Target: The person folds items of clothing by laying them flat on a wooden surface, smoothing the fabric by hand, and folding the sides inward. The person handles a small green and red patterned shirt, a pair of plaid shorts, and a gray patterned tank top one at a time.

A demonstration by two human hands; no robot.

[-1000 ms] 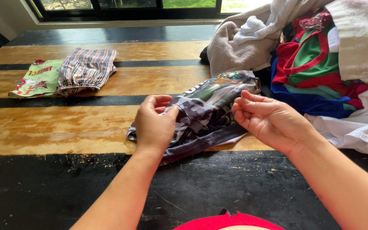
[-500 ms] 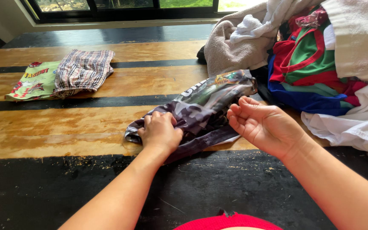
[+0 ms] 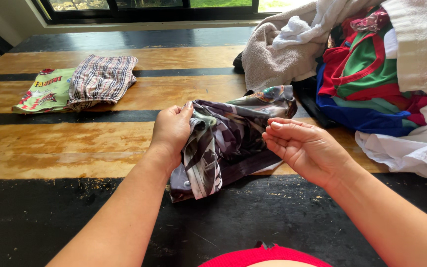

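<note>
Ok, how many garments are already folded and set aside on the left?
2: a plaid cloth lying partly over a green printed shirt, far left on the wooden surface. More may be hidden beneath them.

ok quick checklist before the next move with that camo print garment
1. Left hand grip on the camo print garment: ok, fingers pinch its upper edge.
2. Right hand grip: not ok, open palm beside the cloth, holding nothing.
3. Garment flat: not ok, bunched, one end lifted and draping down.
4. Garment free of the laundry pile: cannot tell, its far end lies against the grey towel.
5. Folded plaid shorts and green printed shirt out of the way: ok, far left on the table.
</note>
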